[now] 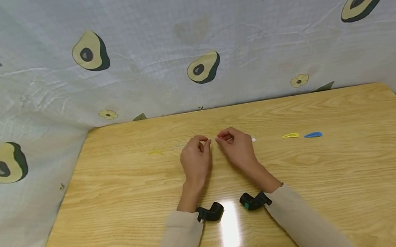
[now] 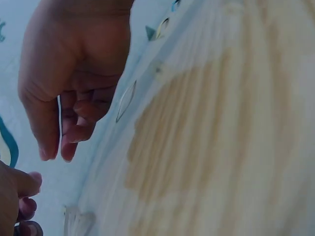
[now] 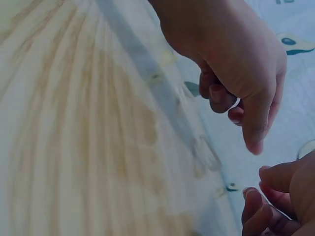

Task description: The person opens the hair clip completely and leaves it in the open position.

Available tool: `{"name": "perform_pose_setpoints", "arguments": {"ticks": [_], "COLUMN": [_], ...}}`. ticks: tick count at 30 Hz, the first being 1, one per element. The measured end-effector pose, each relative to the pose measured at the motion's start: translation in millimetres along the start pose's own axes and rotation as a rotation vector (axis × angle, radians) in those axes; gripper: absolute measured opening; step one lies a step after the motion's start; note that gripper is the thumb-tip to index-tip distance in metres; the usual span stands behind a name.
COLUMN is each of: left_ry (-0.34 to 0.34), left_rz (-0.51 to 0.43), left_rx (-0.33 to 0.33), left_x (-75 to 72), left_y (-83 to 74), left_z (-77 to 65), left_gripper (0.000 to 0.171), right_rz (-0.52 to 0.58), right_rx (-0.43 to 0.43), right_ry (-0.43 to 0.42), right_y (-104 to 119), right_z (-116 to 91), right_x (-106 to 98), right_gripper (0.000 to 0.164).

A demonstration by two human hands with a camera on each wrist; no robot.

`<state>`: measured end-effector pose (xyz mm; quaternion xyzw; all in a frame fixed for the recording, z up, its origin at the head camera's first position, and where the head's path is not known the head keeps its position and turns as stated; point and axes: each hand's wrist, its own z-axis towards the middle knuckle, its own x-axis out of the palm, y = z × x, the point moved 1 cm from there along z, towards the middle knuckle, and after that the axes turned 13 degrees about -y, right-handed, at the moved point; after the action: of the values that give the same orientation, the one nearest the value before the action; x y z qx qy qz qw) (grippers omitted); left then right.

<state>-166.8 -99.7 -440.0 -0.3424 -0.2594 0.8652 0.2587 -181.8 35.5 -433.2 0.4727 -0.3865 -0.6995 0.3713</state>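
Counter [image 1: 136, 199]: wood-grained, backed by an avocado-print cloth [image 1: 147, 88].
White clip [image 1: 253, 139]: on the counter, just right of my right hand [image 1: 239, 151], which partly hides it from above.
Pale thin item [image 1: 177, 147]: on the counter, just left of my left hand [image 1: 195, 162].
Hands: facing, tips slightly apart, fingers curled, each thumb near its forefinger; I cannot tell whether either pinches anything.
Yellow clip [image 1: 290, 136] and blue clip [image 1: 313, 134]: farther right, neighbors.
Thin yellow item [image 1: 155, 152]: farther left.
Sleeves [image 1: 177, 236]: beige, at my wrists.
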Motion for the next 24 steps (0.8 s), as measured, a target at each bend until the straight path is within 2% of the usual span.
{"name": "perform_pose_setpoints", "arguments": {"ticks": [7, 13, 16, 20, 24], "left_ry": [0.076, 0.173, 0.235, 0.312, 0.342], "left_rz": [-0.085, -0.117, -0.091, -0.01, 0.037], "left_rx": [-0.078, -0.141, -0.158, -0.128, -0.097], "left_x": [11.9, 22.2, 26.9, 33.7, 41.9], "left_y": [-23.4, -35.0, -39.1, -43.9, -48.2], "left_z": [-4.2, -8.6, -10.3, -12.7, -14.7], "left_gripper": [0.009, 0.011, 0.013, 0.015, 0.016], "right_rz": [-0.067, -0.112, -0.134, -0.16, -0.181], "right_rx": [-0.097, -0.126, -0.136, -0.137, -0.126], "right_ry": [-0.002, -0.008, -0.015, -0.018, -0.012], "right_y": [-3, -11, -16, -23, -31], "right_z": [4, 4, 5, 6, 8], "right_x": [-28, -49, -59, -69, -77], "right_gripper": [0.014, 0.014, 0.015, 0.016, 0.017]}}
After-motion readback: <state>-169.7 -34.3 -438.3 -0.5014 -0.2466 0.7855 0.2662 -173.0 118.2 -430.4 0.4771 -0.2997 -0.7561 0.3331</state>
